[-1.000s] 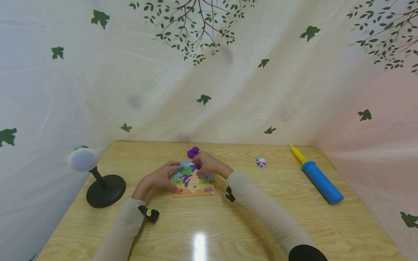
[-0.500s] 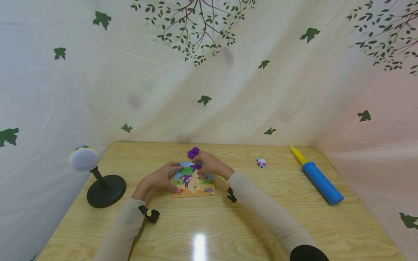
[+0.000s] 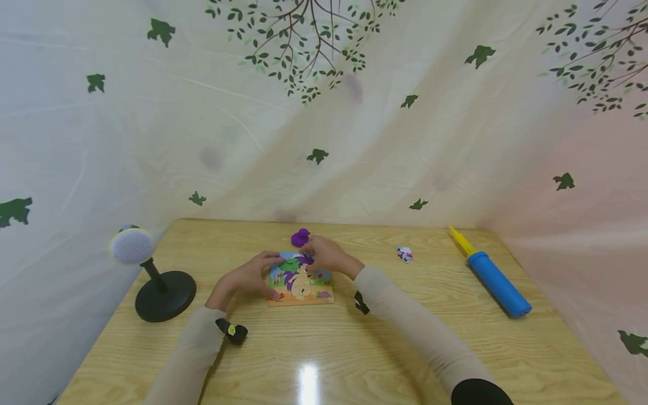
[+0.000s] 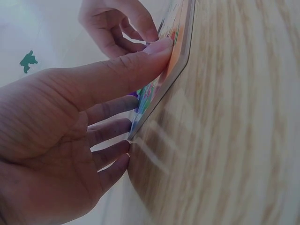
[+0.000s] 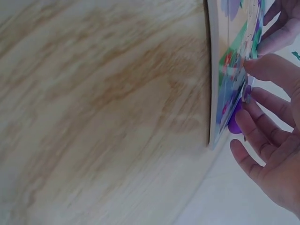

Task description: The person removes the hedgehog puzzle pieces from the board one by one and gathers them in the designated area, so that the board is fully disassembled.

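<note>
A jigsaw puzzle [image 3: 301, 289] with a purple-spined cartoon animal lies flat on the table. My left hand [image 3: 248, 275] rests at its left side. In the left wrist view the thumb [image 4: 157, 49] presses on the picture while the other fingers stretch along the edge. Over the puzzle's far part is my right hand [image 3: 326, 254], pinching a small purple-tinted puzzle piece [image 5: 247, 92] between thumb and fingers, close to the surface. Most of that piece is hidden by the fingers. Just behind the puzzle sits a rounded purple object [image 3: 300, 237], partly covered by the right hand.
Another small puzzle piece [image 3: 404, 254] lies to the right on the wooden table [image 3: 314, 343]. At the right edge is a blue hand pump [image 3: 498, 284] with a yellow nozzle. A microphone-shaped object [image 3: 133, 247] on a black round base stands at the left.
The head view has shifted very slightly. Both hands stay almost where they were on the puzzle, with the right forearm a touch further right in view.
</note>
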Tool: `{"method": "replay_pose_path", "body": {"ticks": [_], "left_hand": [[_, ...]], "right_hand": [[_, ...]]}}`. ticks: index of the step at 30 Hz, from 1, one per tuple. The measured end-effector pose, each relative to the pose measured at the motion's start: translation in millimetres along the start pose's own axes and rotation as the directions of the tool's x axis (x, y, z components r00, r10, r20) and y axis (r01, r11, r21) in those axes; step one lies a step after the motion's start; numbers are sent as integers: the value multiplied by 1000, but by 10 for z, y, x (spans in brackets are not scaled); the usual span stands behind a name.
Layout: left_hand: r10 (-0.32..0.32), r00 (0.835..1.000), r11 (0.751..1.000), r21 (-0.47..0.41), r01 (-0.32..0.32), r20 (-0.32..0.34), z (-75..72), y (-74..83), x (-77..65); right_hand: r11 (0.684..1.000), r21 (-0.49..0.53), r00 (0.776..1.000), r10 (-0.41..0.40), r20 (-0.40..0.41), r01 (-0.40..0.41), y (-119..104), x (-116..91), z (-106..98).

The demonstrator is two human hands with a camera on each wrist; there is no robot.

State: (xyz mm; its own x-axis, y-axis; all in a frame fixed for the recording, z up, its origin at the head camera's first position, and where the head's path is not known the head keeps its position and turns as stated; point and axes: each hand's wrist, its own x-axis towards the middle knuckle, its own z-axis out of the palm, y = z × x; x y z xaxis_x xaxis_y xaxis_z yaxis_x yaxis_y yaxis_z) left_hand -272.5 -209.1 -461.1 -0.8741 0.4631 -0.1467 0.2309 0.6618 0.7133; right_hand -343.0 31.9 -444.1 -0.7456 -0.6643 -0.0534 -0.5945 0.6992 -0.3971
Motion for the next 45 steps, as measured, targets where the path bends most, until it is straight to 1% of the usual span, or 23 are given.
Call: {"method": "replay_pose_path", "body": {"ticks": [10,20,29,37,42,45], "left_hand": [[11,1000,1000,4,-11,8,17,15,25],[14,1000,1000,20,-14,7,21,24,41],[11,1000,1000,11,-11,0,20,33,34],[15,1000,1000,10,-15,-4,11,22,23],[13,1000,1000,17,-13,-3,23,20,19],[16,1000,1000,15,-15,-4,27,15,20]], "right_hand": [[999,-46,999,-26,-29,24,75,-27,26],[999,39,998,-21,-65,24,178,-118,-2],[996,88,995,2,-101,7,351,-351,-127],[991,132,993,42,-110,-27,632,-613,-263],[990,131,990,62,-130,-45,830,-786,-309],[994,101,987,60,-150,-45,932,-879,-335]]}}
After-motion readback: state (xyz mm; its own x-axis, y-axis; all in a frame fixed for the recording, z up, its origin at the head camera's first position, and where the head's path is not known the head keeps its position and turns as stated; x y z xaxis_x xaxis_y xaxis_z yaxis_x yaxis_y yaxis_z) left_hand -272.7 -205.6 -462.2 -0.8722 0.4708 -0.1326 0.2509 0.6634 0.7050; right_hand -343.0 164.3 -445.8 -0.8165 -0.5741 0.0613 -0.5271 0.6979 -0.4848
